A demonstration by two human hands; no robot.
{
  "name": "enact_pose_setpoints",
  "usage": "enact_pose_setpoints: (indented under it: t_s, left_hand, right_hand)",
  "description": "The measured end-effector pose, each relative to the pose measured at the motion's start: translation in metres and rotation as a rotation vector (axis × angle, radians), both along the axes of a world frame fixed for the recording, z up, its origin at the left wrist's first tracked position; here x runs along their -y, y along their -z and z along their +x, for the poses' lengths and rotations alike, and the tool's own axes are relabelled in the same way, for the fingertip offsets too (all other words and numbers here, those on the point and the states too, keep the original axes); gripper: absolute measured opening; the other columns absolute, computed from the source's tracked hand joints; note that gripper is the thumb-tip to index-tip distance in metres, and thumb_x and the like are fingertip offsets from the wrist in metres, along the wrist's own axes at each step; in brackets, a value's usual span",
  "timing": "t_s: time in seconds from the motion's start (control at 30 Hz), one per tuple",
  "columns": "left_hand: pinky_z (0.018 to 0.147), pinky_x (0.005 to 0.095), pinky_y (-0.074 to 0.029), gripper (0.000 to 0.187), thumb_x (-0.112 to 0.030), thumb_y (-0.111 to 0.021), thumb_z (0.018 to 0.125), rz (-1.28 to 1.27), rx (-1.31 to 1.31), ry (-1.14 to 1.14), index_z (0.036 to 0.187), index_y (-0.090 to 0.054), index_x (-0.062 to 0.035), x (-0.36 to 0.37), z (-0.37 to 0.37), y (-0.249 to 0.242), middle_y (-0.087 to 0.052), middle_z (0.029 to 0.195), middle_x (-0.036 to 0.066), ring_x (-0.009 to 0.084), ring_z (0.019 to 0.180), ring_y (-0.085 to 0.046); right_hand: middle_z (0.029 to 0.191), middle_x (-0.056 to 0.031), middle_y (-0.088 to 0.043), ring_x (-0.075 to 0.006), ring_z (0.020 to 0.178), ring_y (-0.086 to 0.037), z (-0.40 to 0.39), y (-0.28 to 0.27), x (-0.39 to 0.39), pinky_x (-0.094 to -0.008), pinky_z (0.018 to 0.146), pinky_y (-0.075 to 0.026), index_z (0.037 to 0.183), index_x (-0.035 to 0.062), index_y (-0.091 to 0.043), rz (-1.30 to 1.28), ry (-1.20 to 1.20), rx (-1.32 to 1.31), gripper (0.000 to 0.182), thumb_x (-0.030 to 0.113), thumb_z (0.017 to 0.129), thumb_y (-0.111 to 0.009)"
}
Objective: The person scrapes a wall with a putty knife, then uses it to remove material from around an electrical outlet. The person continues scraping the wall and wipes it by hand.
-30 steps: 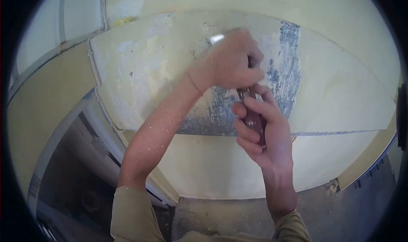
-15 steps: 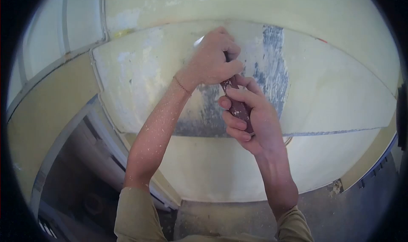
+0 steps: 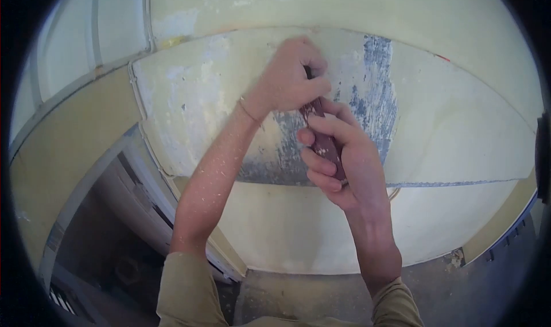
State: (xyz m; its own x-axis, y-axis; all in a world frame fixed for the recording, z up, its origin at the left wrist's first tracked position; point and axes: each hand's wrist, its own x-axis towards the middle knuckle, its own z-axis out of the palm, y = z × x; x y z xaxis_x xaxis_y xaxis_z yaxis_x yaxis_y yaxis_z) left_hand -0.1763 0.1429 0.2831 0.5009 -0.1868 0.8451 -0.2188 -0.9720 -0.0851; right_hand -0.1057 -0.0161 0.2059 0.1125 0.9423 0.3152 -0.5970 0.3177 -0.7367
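A reddish-brown handle [image 3: 328,149] spotted with pale flecks slants up between my hands, in front of the wall panel [image 3: 459,126]. My right hand [image 3: 344,149] wraps round its lower part. My left hand [image 3: 295,74] is closed round its upper end, where a dark part shows between the fingers. The tool's working end is hidden behind my left hand. Beside the hands, the panel carries a scraped dark grey-blue patch [image 3: 376,92]. Pale flecks cover my left forearm.
An open doorway [image 3: 109,224] with a pale frame lies at the lower left. A thin conduit [image 3: 139,109] runs down the wall left of the panel. Grey floor [image 3: 344,295] shows below. Dark objects stand at the right edge.
The wall and doorway have shifted slightly right in view. My hands keep the same hold on the handle, and the bright spot beside my left hand no longer shows.
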Motion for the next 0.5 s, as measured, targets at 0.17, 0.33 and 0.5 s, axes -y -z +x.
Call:
enact_pose_setpoints:
  t_s: [0.17,0.33,0.5]
  left_hand:
    - [0.065,0.0340,-0.037,0.024,-0.015,-0.059,0.056,0.115,0.045,-0.015,0.052,-0.040,-0.0021,-0.003,0.001,0.004,-0.035,0.051,0.009,0.0248,0.057,-0.034]
    - [0.066,0.0340,-0.037,0.023,-0.015,-0.058,0.057,0.034,0.009,-0.075,0.053,-0.041,-0.0014,0.002,-0.007,-0.004,-0.035,0.050,0.007,0.0236,0.058,-0.035]
    - [0.065,0.0330,-0.036,0.024,-0.016,-0.058,0.057,0.056,0.004,-0.024,0.052,-0.040,-0.0009,-0.002,-0.005,0.002,-0.034,0.050,0.007,0.0229,0.058,-0.035]
  right_hand:
    - [0.074,-0.0081,-0.053,-0.0099,0.043,-0.040,0.003,0.007,0.005,-0.0226,0.031,-0.026,0.120,0.0056,-0.041,-0.023,0.047,0.031,0.036,0.009,0.088,-0.056]
    - [0.077,-0.0069,-0.054,-0.0075,0.042,-0.038,-0.002,-0.007,-0.006,-0.0200,0.029,-0.024,0.123,0.0100,-0.042,0.002,0.017,0.062,0.033,0.011,0.091,-0.052]
    - [0.077,-0.0069,-0.054,-0.0076,0.042,-0.037,-0.003,-0.002,-0.006,-0.0204,0.029,-0.024,0.125,0.0087,-0.042,0.003,0.027,0.060,0.036,0.011,0.091,-0.053]
